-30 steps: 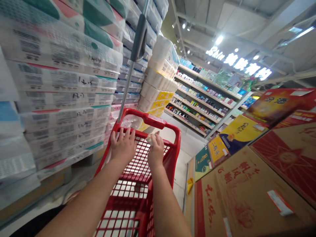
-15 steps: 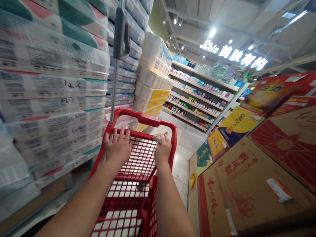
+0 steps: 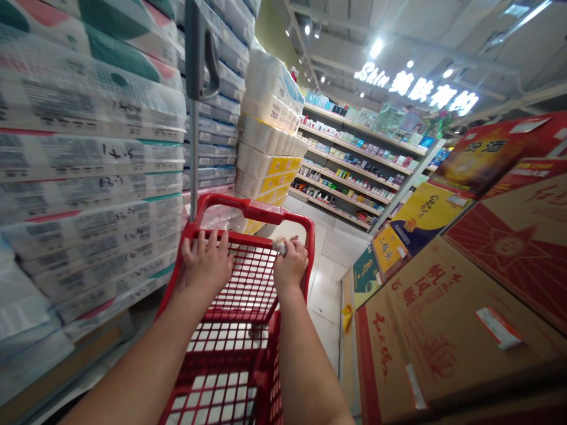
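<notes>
A red plastic shopping cart with grid walls and a loop handle stands tilted in front of me. My left hand rests on the left part of its upper edge, fingers stretched out and spread over the rim. On the right part of the same edge lies my right hand, its fingers closed around a small crumpled whitish wad that pokes out at the top. What the wad is made of, I cannot make out. A metal pole with a grey grip rises at the cart's left corner. The part of the cart in view holds no goods.
Wrapped paper packs are stacked high close on the left, with toilet-roll packs beyond. Cardboard boxes line the right side. Tiled floor runs between, toward product shelves under a lit sign.
The view has shifted slightly, and the pole and the paper stacks stand a little further left. Both hands keep their places on the cart's edge.
</notes>
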### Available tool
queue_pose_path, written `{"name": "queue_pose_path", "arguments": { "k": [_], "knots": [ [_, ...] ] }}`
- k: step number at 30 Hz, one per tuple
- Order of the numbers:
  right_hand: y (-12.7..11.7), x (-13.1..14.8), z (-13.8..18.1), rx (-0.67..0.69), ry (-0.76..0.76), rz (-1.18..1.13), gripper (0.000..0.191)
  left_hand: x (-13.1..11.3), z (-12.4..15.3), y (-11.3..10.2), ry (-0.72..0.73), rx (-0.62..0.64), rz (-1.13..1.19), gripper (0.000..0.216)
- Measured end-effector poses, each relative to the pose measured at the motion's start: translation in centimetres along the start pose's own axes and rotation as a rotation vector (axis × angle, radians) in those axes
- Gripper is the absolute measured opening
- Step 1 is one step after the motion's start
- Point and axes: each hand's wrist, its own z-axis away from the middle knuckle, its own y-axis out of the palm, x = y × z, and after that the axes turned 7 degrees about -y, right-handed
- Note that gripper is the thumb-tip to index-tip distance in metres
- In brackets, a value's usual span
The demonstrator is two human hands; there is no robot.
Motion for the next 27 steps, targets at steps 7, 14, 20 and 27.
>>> {"name": "queue_pose_path", "arguments": {
  "k": [7, 14, 20, 27],
  "knots": [
    [0.2, -0.4, -0.3, -0.095, 0.056, -0.065, 0.037, 0.0, -0.2, 0.2, -0.007, 0.01, -0.024, 0.06],
    [0.7, -0.5, -0.2, -0.026, -0.076, -0.11, 0.044, -0.1, -0.1, 0.5, 0.006, -0.019, 0.0, 0.061],
    [3.3, 0.8, 0.5, 0.084, -0.361, -0.083, 0.051, -0.3, 0.0, 0.9, -0.023, -0.071, 0.011, 0.062],
    [3.6, 0.6, 0.1, 0.075, -0.276, -0.028, 0.051, -0.7, 0.0, 0.8, -0.048, -0.061, 0.005, 0.064]
  ]
}}
